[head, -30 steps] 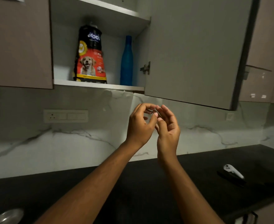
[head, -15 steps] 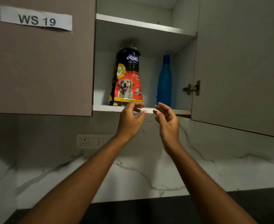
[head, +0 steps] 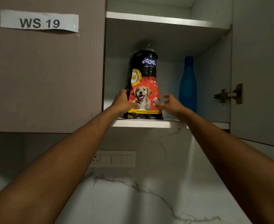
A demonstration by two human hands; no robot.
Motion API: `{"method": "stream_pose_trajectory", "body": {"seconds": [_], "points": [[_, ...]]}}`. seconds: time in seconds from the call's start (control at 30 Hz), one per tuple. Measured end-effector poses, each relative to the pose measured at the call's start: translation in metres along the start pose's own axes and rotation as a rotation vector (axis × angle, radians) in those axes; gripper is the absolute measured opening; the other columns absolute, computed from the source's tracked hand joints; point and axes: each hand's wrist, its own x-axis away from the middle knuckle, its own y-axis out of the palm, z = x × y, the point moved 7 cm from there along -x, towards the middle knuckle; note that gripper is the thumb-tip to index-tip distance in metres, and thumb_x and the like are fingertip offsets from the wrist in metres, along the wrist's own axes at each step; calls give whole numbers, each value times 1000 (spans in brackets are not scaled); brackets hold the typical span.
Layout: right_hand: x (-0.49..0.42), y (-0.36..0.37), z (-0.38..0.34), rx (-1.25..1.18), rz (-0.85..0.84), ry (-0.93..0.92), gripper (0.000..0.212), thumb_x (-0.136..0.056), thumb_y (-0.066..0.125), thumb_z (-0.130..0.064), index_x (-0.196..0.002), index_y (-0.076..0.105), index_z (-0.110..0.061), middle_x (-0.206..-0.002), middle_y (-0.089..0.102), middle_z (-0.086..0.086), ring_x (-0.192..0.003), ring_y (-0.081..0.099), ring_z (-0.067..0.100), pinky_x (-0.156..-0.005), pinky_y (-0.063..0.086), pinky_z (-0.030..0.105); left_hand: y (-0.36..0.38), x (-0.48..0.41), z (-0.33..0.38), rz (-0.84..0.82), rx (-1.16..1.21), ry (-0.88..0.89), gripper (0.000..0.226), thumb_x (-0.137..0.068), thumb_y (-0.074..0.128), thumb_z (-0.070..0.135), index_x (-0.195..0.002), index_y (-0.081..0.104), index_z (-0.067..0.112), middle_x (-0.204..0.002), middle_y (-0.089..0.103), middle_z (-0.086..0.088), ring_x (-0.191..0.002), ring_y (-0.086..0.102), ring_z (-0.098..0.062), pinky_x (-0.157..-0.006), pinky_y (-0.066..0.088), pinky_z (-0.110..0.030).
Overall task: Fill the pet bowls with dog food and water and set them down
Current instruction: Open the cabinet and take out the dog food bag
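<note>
The bag (head: 142, 88) of dog food stands upright on the lower shelf (head: 149, 124) of a wall cabinet, in the middle of the frame. It is black at the top and red below, with a picture of a dog and a yellow band near its base, and its top is bunched shut. Its base sits near the shelf's front edge.

Two bare arms stretch up from the lower corners of the frame to the bag. The left grip (head: 123, 102) is on the bag's lower left side: the thumb lies across the front beside the dog picture, and the fingers curl round the left edge, their tips hidden behind it. The right grip (head: 170, 104) is at the bag's lower right. Its thumb tip touches the front near the yellow band, while its fingers are spread and loosely bent, apart from the bag's side and holding nothing.

A blue bottle (head: 188, 84) stands upright on the same shelf, right of the bag and apart from it, just behind the right grip. An upper shelf (head: 165, 20) crosses the top of the frame.

On the left, a closed door (head: 44, 78) bears a paper label (head: 39, 21) reading "WS 19". On the right, an open door (head: 260, 62) shows a metal hinge (head: 228, 94). Below the cabinet, a switch plate (head: 113, 159) is set in the marbled wall (head: 133, 199).
</note>
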Motion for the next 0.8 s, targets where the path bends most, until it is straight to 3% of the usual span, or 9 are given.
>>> {"method": "stream_pose_trajectory", "body": {"seconds": [0.13,0.23,0.37,0.47,0.57,0.7,0.8], "points": [[-33,4,16,124,-95,64,92,-83,73,-42,-150,19,-10,-142,46,13,-105,50,19,-76,44,32,10,-16,-10,-46,52,-59,101,-48,90,48,-130,43,14,-119,64,1,-107,64,-21,-93,55,-41],[-48,7,19,125,-135,59,96,-77,73,-55,-148,23,-14,-139,49,9,-110,54,23,-78,49,40,20,-22,-21,-94,19,-128,109,-61,90,42,-142,25,8,-135,50,3,-121,53,-23,-100,47,-36],[-61,12,24,-10,-228,69,90,-73,76,-54,-143,35,-16,-136,55,7,-119,57,30,-96,48,56,31,-26,-32,-192,-149,-177,134,-49,89,60,-151,17,10,-148,38,-1,-129,46,-25,-105,44,-34],[-63,17,26,-25,-289,70,89,-66,74,-65,-136,44,-19,-131,60,6,-114,60,28,-99,48,55,29,-29,-38,-212,-224,-181,134,-43,88,66,-149,22,17,-148,38,-2,-129,48,-27,-108,44,-41],[-61,11,28,-26,-278,75,106,-50,73,-75,-135,46,-18,-132,58,6,-116,58,27,-101,47,52,27,-44,-55,-196,-181,-208,134,-25,86,77,-141,36,32,-141,53,3,-121,57,-22,-99,51,-43],[-51,-1,26,-24,-222,54,104,-49,70,-72,-133,48,-14,-129,59,6,-117,57,27,-103,47,50,21,-36,-48,-118,-61,-203,122,-34,76,86,-138,44,31,-139,55,4,-123,55,-21,-99,50,-46],[-43,-5,28,-40,-212,73,104,-50,71,-68,-134,45,-12,-127,56,6,-119,55,28,-102,47,51,19,-11,-18,-119,5,-151,95,-56,77,72,-134,51,25,-130,60,3,-119,55,-20,-102,47,-40]]}}
